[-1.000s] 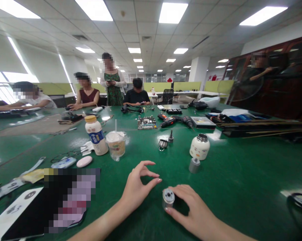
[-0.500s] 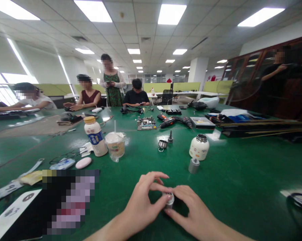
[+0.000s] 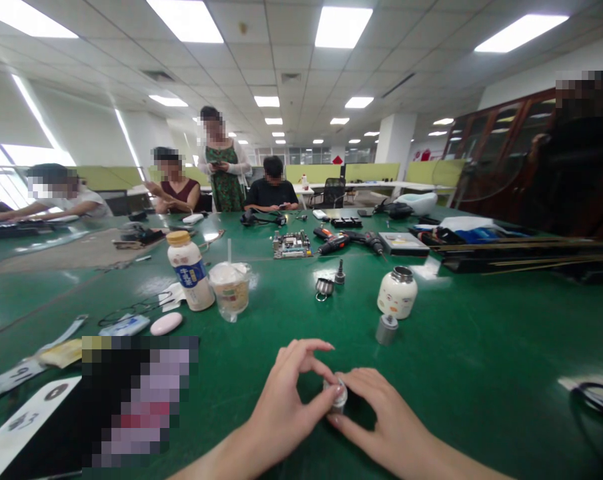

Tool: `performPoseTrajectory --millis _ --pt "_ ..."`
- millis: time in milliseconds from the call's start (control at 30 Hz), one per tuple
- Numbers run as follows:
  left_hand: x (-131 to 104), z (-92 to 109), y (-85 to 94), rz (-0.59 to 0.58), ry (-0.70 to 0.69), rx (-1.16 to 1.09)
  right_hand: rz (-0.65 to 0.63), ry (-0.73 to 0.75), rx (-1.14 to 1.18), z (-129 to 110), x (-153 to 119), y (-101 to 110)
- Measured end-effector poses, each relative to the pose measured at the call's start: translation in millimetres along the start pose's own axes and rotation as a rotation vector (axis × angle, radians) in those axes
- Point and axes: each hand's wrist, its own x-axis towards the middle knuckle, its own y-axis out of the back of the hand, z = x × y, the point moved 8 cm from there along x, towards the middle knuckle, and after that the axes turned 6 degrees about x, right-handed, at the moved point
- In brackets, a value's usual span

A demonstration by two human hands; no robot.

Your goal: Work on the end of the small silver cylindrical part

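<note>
Low over the green table (image 3: 456,373), both my hands are on one small silver metal cylinder (image 3: 339,401). My left hand (image 3: 294,390) pinches its top between thumb and a fingertip, with the index finger arched above. Around its right side wraps my right hand (image 3: 381,413), the thumb at the near side and fingers behind. Much of the cylinder is hidden by the fingers. Beyond my right hand stands a grey metal cylinder with a small knob (image 3: 387,329), just before a cream-coloured flask (image 3: 398,293) with a bare steel mouth.
Further off lie a steel cup-like part with a ring (image 3: 324,288), a dark metal fitting (image 3: 340,272), a circuit board (image 3: 292,245) and power drills (image 3: 334,243). To the left are a bottle (image 3: 191,273), a lidded drink cup (image 3: 230,291) and a pink oval case (image 3: 166,324). Several people are around.
My left index and middle fingers have shifted slightly at the cylinder's top; both hands keep their hold. At the right, a standing person has moved closer. A seated person has raised a hand.
</note>
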Motion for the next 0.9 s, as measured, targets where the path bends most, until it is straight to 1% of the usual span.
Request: performPoseTrajectory --millis 100,200,300,333,433,500,567,733,800,900 --pt "1 3 4.9 0.02 0.0 -0.026 -0.002 -0.006 0.001 1 0 0" --pt "7 2 16.3 0.079 -0.016 -0.032 0.002 -0.013 -0.01 3 -1 1" --pt "14 -13 23.4 0.119 0.0 0.037 -0.003 -0.021 -0.027 4 -1 1" --pt "15 -21 22.3 0.106 0.02 0.061 -0.003 -0.021 -0.031 3 -1 1" --pt "14 -47 10.9 0.011 0.077 0.104 -0.002 -0.026 -0.04 2 -1 2" --pt "12 -57 4.3 -0.03 0.09 0.099 -0.004 -0.032 -0.043 2 -1 2" --pt "10 -61 1.8 -0.036 0.088 0.096 -0.009 -0.034 -0.043 2 0 2" --pt "14 -57 4.6 -0.019 0.096 0.102 -0.02 -0.042 -0.042 3 -2 0" --pt "16 -50 8.8 0.006 0.108 0.078 -0.011 -0.04 -0.036 4 -3 0" --pt "17 -32 15.8 0.054 0.11 -0.026 -0.004 -0.023 -0.028 5 -3 0"
